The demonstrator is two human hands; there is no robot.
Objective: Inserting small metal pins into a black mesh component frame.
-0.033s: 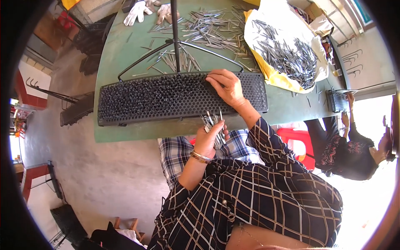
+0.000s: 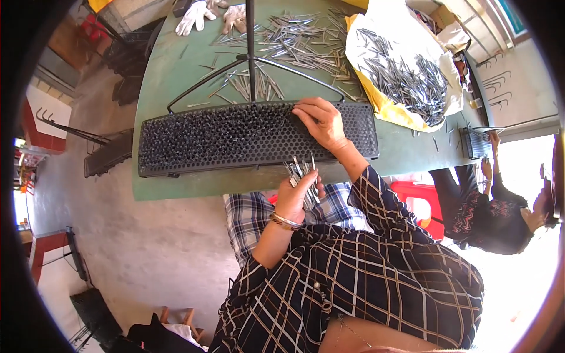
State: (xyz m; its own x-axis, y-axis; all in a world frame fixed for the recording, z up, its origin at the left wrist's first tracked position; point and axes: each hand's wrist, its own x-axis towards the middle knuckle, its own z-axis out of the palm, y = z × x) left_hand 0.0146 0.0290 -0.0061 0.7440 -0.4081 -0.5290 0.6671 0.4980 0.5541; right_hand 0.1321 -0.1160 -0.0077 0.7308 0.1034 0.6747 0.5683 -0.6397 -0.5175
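A long black rack (image 2: 353, 135) full of round holes lies across the table near its front edge. Dark pieces fill its left and middle holes, while holes toward the right end show bare. In front of the rack, my left hand (image 2: 297, 194) is closed around a bunch of thin metal blades (image 2: 312, 197) that stick out past the fingers. My right hand (image 2: 321, 122) rests over the rack's upper edge, right of the filled part. Its thumb and fingers are pinched together at the holes, and whatever is between the fingertips is hidden.
A black metal frame (image 2: 250, 59) rises from the rack's back. Loose metal blades (image 2: 294, 44) lie behind it on the green table (image 2: 170, 76). A white and yellow sack (image 2: 376, 97) holds many more. Gloves (image 2: 194, 19) lie far left. Another person (image 2: 494, 217) works at the right.
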